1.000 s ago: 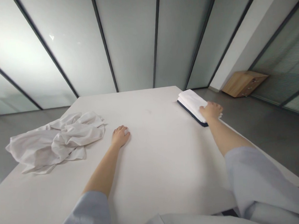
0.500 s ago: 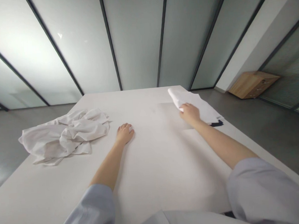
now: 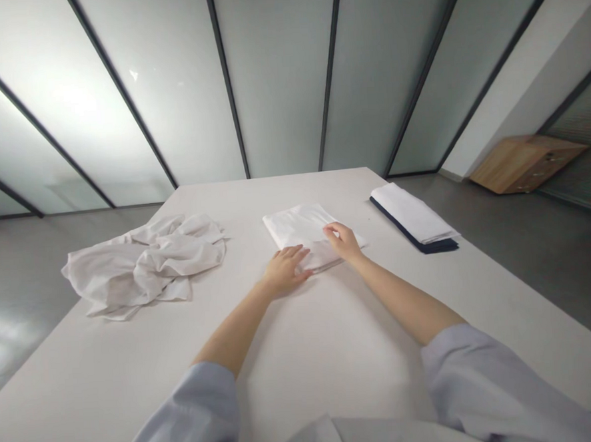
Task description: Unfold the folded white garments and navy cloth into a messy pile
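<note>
A folded white cloth lies flat in front of me at the middle of the table. My left hand rests at its near left corner, fingers spread and the thumb by the near edge. On the cloth's right side is my right hand, its fingers loosely bent and a gap showing between fingertips and thumb; it grips nothing that I can see. To the right lies a stack, a folded white cloth on top of a dark navy folded cloth. A crumpled white cloth is heaped at the left.
The white table stretches away from me, its right edge running just past the stack. Frosted glass panels stand behind it. A wooden drawer cabinet is on the floor at the far right.
My right hand has brought a folded white cloth from the stack to the table's middle, and its grip has loosened. My left hand has moved right to the cloth's near corner.
</note>
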A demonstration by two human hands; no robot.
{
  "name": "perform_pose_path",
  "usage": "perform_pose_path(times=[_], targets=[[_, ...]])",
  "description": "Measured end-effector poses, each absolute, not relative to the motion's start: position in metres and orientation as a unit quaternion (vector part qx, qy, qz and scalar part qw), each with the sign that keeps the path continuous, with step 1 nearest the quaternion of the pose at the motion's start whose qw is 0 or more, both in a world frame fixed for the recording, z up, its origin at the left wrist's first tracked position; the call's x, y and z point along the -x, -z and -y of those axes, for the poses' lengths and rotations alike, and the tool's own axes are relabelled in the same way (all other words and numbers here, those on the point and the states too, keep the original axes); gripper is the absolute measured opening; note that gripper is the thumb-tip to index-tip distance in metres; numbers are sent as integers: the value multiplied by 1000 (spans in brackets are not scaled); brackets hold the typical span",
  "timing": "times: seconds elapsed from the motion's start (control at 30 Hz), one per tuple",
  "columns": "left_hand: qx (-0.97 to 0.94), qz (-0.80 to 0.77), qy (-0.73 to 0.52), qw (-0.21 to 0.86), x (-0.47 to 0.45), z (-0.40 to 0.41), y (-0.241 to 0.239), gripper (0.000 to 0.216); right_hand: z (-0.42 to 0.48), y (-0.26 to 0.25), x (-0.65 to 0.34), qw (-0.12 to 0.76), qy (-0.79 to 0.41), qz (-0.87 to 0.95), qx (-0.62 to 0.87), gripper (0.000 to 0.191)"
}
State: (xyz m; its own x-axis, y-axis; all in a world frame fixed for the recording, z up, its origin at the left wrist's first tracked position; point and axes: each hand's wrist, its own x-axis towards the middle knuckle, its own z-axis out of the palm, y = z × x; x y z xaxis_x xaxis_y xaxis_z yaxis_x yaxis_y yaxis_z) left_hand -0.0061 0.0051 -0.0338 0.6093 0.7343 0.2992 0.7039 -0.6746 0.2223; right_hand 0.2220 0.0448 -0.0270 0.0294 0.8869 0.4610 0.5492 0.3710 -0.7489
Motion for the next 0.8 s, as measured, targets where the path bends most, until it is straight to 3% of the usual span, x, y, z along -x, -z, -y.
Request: perform_pose_path(times=[0.1, 0.3, 0.57, 0.7, 0.8], targets=[[-898, -416, -135, 48, 3, -7, 36, 37, -50, 44, -250, 508, -168, 591, 603, 22], [-793, -596, -126, 4, 32, -16, 25, 39, -58, 59, -275, 614, -180, 435, 633, 17], [-782, -613, -106, -52, 16, -3, 25, 55, -57, 63, -266, 584, -163, 502, 616, 20], [-832, -538, -133, 15, 15, -13, 35, 51, -53, 63, -257, 541, -141, 568, 604, 21], [-765, -578, -247, 142, 22, -25, 40, 40, -52, 61, -254, 522, -131, 594, 598, 21]])
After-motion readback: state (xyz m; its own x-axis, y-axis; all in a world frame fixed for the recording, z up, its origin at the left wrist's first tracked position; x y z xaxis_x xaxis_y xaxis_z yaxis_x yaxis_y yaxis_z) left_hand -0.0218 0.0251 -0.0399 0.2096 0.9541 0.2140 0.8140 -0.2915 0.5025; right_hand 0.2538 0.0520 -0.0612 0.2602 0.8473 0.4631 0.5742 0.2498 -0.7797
